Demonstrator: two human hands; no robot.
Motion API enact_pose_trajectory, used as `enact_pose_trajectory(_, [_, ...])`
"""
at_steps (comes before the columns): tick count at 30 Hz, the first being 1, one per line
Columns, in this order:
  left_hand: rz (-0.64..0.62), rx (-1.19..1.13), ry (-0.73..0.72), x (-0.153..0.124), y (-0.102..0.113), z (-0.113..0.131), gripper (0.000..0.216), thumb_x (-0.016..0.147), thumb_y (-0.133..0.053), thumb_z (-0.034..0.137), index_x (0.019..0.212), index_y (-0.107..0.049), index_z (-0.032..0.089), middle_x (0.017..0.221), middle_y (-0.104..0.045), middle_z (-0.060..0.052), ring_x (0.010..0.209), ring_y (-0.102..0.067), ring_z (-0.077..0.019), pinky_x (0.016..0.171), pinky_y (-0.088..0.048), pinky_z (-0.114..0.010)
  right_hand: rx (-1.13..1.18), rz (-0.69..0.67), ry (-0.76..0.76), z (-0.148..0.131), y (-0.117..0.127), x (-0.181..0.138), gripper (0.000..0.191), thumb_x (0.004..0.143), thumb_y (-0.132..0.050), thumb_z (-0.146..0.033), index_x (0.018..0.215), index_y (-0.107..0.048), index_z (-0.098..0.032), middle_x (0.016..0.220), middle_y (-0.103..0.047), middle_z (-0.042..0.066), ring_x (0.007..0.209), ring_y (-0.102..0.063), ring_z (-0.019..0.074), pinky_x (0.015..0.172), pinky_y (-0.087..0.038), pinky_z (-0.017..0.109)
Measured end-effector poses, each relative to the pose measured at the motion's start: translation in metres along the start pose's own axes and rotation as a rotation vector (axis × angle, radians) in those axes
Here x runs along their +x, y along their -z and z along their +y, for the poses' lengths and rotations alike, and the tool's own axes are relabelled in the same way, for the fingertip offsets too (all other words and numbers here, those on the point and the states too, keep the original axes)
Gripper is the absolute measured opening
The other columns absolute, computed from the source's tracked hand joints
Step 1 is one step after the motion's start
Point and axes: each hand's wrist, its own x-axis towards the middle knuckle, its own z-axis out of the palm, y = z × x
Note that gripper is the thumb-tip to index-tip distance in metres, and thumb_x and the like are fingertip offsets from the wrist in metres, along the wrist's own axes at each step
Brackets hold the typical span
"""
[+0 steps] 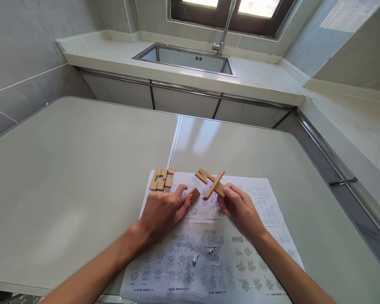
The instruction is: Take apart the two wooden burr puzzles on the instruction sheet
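Right hand (240, 209) grip closed on crossed wooden pieces (213, 182); left hand (163, 211) pinches a single block (194, 195); I judge assembly early; notched cluster (161, 179) lies unused on the instruction sheet (266, 211).

A big white worktop (82, 177) fills most of the view. A paper sheet (209, 253) with many small drawings lies on it, near the front edge. Behind the worktop runs a pale counter (114, 59) with a metal sink (186, 57) set in it. A shiny tap (223, 29) stands behind the sink, under a dark window (228, 10). Grey tiles (25, 50) cover the wall on the left.
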Motion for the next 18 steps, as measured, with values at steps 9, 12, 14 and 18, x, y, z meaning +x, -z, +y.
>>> enact_pose_trajectory(9, [-0.068, 0.019, 0.066, -0.0003, 0.0009, 0.0019, 0.034, 0.107, -0.044, 0.041, 0.097, -0.068, 0.02, 0.051, -0.062, 0.0, 0.043, -0.057, -0.0184, 0.048, -0.021, -0.029, -0.007, -0.004, 0.007, 0.0005, 0.0006, 0.0004, 0.038, 0.105, -0.055, -0.048, 0.079, -0.06, -0.021, 0.069, -0.057, -0.002, 0.057, -0.044, 0.0129, 0.059, -0.036, 0.028])
enact_pose_trajectory(12, [-0.076, 0.033, 0.068, 0.0002, 0.0025, 0.0024, 0.036, 0.108, -0.042, 0.043, 0.097, -0.067, 0.02, 0.051, -0.062, 0.0, 0.043, -0.057, -0.0185, 0.047, -0.022, -0.03, -0.007, -0.004, 0.011, 0.0008, 0.0005, 0.0008, 0.038, 0.105, -0.055, -0.048, 0.079, -0.06, -0.021, 0.069, -0.057, -0.002, 0.057, -0.044, 0.0128, 0.058, -0.036, 0.028])
enact_pose_trajectory(14, [-0.073, 0.041, 0.06, 0.0006, 0.0034, 0.0023, 0.038, 0.108, -0.041, 0.045, 0.096, -0.067, 0.021, 0.051, -0.061, 0.0, 0.042, -0.057, -0.0182, 0.047, -0.022, -0.03, -0.01, -0.002, 0.017, 0.0011, 0.0005, 0.001, 0.038, 0.105, -0.056, -0.048, 0.078, -0.059, -0.021, 0.069, -0.057, -0.002, 0.056, -0.043, 0.0129, 0.058, -0.035, 0.028])
enact_pose_trajectory(18, [-0.042, 0.048, 0.037, 0.0008, 0.0027, 0.0011, 0.038, 0.109, -0.041, 0.046, 0.095, -0.066, 0.02, 0.048, -0.058, 0.002, 0.039, -0.055, -0.0178, 0.045, -0.02, -0.029, -0.001, -0.004, 0.011, 0.0007, 0.0003, 0.0008, 0.038, 0.105, -0.056, -0.048, 0.077, -0.058, -0.022, 0.07, -0.057, -0.002, 0.057, -0.044, 0.0133, 0.058, -0.035, 0.029])
